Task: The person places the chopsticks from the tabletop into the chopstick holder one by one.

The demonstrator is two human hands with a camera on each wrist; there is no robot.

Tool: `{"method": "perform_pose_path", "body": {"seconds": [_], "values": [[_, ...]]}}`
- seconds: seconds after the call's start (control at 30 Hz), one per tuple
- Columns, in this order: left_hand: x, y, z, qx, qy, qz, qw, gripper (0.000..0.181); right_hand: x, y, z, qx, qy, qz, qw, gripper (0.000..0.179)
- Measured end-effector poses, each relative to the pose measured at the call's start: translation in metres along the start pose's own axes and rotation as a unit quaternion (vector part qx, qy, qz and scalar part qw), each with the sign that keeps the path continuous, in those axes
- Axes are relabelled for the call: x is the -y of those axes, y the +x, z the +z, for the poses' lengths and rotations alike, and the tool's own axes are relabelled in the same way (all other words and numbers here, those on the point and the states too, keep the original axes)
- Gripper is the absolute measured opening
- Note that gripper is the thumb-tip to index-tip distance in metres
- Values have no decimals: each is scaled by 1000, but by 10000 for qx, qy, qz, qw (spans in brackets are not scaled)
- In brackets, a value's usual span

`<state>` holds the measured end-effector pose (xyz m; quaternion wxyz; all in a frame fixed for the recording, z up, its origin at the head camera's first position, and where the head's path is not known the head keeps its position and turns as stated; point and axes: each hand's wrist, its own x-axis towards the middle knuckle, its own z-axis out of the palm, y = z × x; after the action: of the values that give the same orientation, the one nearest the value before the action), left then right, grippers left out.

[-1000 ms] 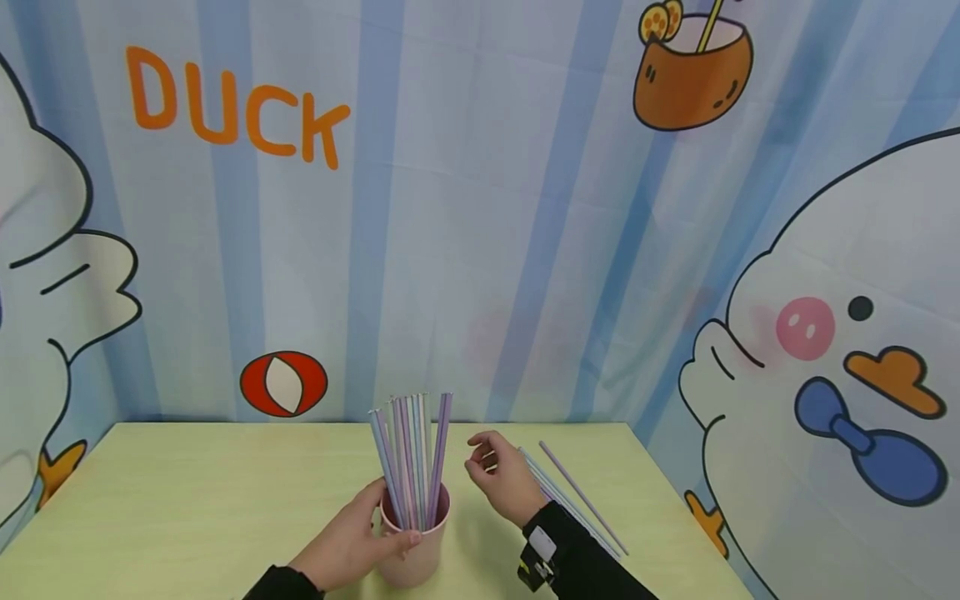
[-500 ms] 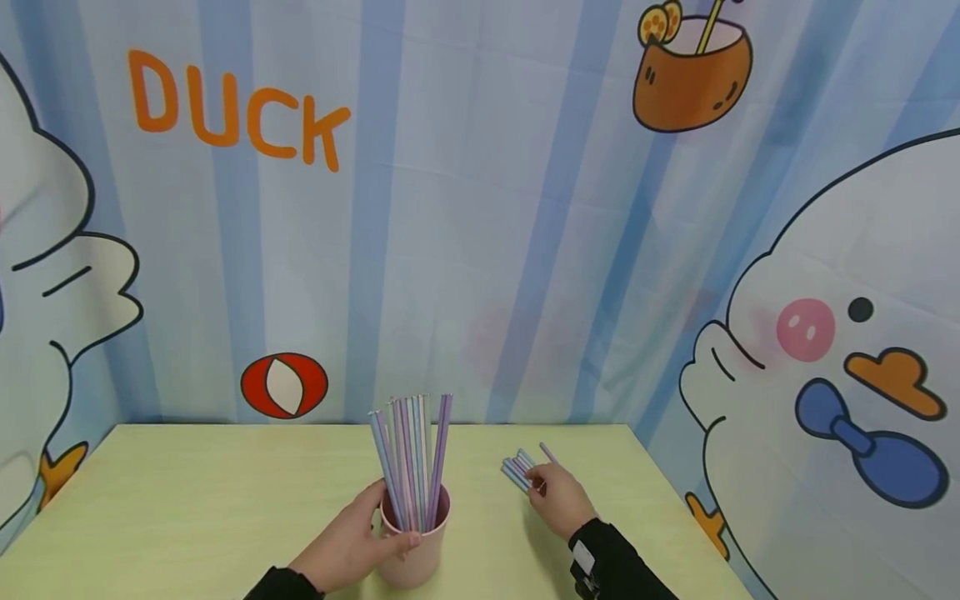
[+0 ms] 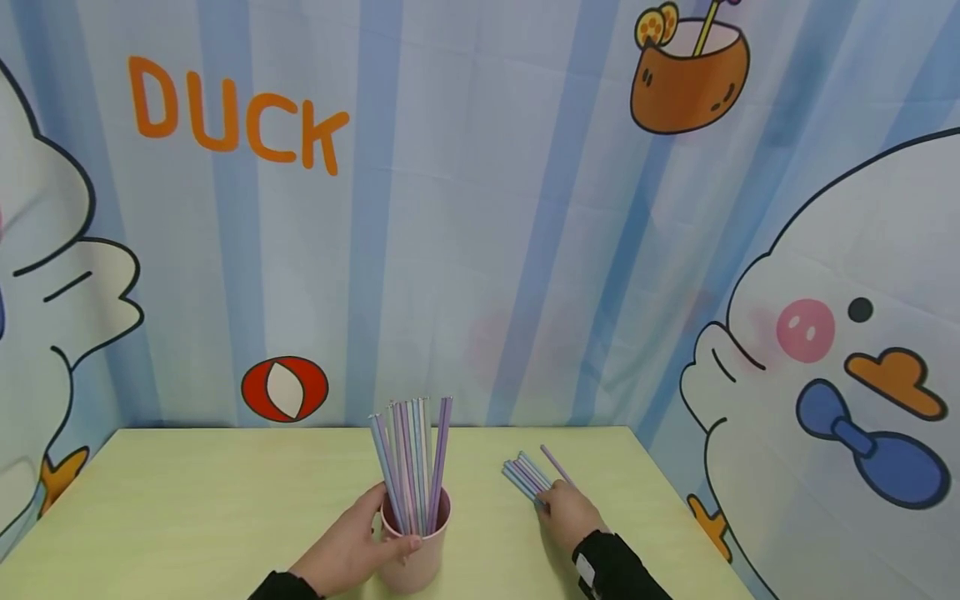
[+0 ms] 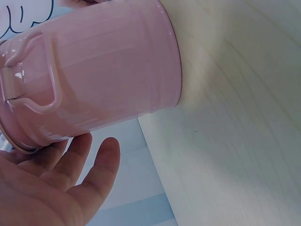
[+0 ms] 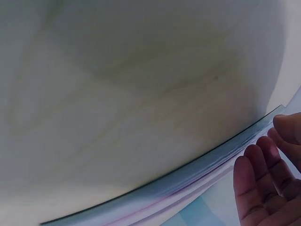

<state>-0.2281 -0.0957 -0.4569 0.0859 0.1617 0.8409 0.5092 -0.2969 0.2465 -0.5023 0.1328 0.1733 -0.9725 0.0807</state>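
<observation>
A pink cup (image 3: 412, 571) with a looped handle on its side stands upright on the table, also filling much of the left wrist view. Several pastel drinking straws (image 3: 408, 467) stand in it, tops fanned out above the rim. My left hand (image 3: 352, 542) holds the cup near its rim, thumb in front and fingers around the far left side. To the right, a bundle of loose straws (image 3: 523, 475) lies on the table. My right hand (image 3: 573, 518) is over this bundle, thumb and forefinger at the straws (image 5: 188, 176); whether they pinch one is unclear.
One purple straw (image 3: 555, 463) lies slightly apart, right of the bundle, partly behind the right hand. The pale yellow table (image 3: 225, 500) ends at a blue striped curtain (image 3: 450, 250) with printed ducks, at the back and sides.
My right hand has gone from beside the cup rightward and down to the loose straws, then slid slightly along them toward me. The left hand and cup have stayed put.
</observation>
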Motion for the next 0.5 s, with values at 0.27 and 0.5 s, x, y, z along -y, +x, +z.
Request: {"method": "perform_pose_path", "body": {"seconds": [0.27, 0.5], "values": [[1, -1, 1, -27, 41, 21, 10000, 94, 0, 0, 2, 113, -246, 57, 9996, 13], [1, -1, 0, -30, 52, 43, 10000, 94, 1, 1, 4, 55, -474, -171, 9987, 10]]}}
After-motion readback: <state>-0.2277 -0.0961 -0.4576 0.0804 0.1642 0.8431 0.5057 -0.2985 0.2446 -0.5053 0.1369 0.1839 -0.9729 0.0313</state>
